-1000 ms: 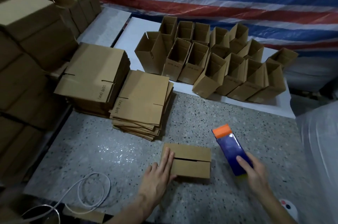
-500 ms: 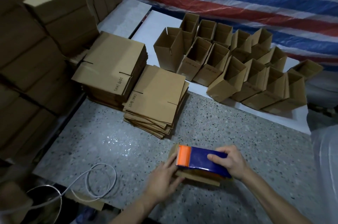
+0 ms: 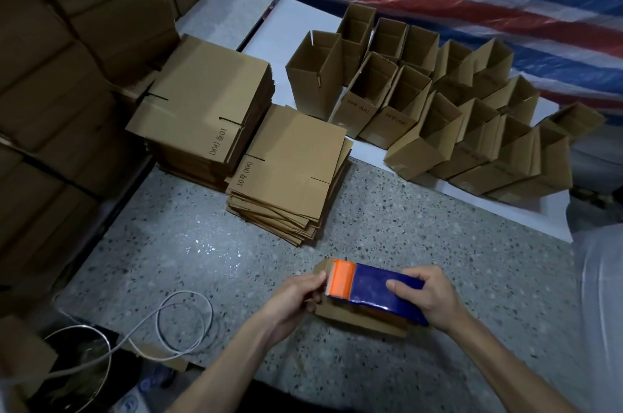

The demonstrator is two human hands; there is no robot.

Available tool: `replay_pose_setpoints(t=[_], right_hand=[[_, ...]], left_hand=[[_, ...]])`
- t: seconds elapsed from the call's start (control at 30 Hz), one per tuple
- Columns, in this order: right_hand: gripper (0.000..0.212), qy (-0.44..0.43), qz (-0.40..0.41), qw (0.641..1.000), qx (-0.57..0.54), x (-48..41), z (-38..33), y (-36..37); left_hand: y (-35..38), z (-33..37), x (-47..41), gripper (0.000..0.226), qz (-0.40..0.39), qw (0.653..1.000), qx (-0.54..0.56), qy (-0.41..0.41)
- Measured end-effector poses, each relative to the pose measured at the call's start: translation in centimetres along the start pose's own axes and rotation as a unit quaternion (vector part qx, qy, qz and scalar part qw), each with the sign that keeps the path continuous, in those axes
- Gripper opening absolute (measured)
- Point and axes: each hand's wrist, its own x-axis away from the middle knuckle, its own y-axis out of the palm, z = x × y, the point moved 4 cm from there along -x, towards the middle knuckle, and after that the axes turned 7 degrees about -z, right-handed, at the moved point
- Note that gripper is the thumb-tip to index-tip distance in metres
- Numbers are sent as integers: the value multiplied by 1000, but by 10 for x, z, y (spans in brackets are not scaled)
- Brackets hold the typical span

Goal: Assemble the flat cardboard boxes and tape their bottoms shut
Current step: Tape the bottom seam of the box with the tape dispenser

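A small cardboard box (image 3: 357, 323) is seen at 6 o'clock on the speckled table (image 3: 421, 237), nearest the person. A blue tape dispenser (image 3: 381, 291) is held flat on top of it, with its orange head turned to 9 o'clock. The dispenser's body is gripped by the right hand (image 3: 429, 298), the fingers curled over it. The box's 9 o'clock end is pinched by the left hand (image 3: 296, 298) between thumb and curled fingers, just beside the orange head. Stacks of flat boxes (image 3: 202, 102) are seen at 11 o'clock, and assembled open boxes (image 3: 414, 149) at 1 o'clock.
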Motion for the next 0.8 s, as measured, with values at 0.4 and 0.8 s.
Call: replay_pose_setpoints(t=[0.4, 0.8], right_hand=[[28, 50, -47, 995, 71, 0, -24, 2], [35, 128, -29, 951, 281, 13, -21, 0]], left_hand=[[-41, 6, 6, 17, 158, 983, -95, -7], [-28, -23, -17, 18, 174, 925, -338, 29]])
